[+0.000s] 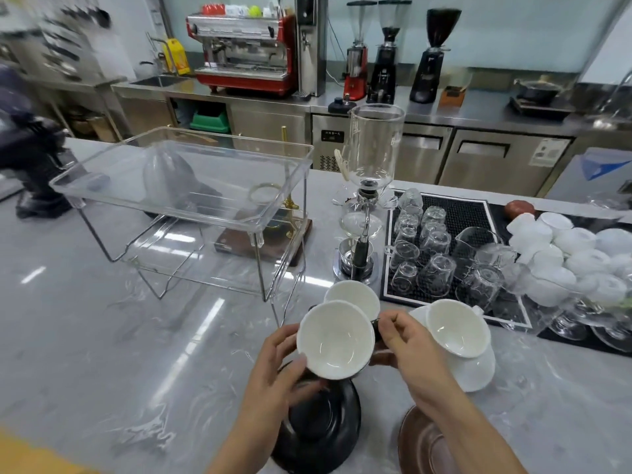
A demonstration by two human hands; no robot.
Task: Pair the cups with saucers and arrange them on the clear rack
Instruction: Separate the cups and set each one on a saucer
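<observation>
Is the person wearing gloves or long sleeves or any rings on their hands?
No gloves. The left hand and right hand are both bare, and both forearms are bare right down to the picture's bottom edge, so no sleeves show. I see no rings, watch or bracelet on the parts in view, though some fingers are partly hidden.

Your grey marbled worktop carries the clear rack, a black glass-drying mat, a black saucer and a white saucer.

I see a glossy glazed cup, shiny black saucer, clear plastic rack, polished marble-look counter.
</observation>
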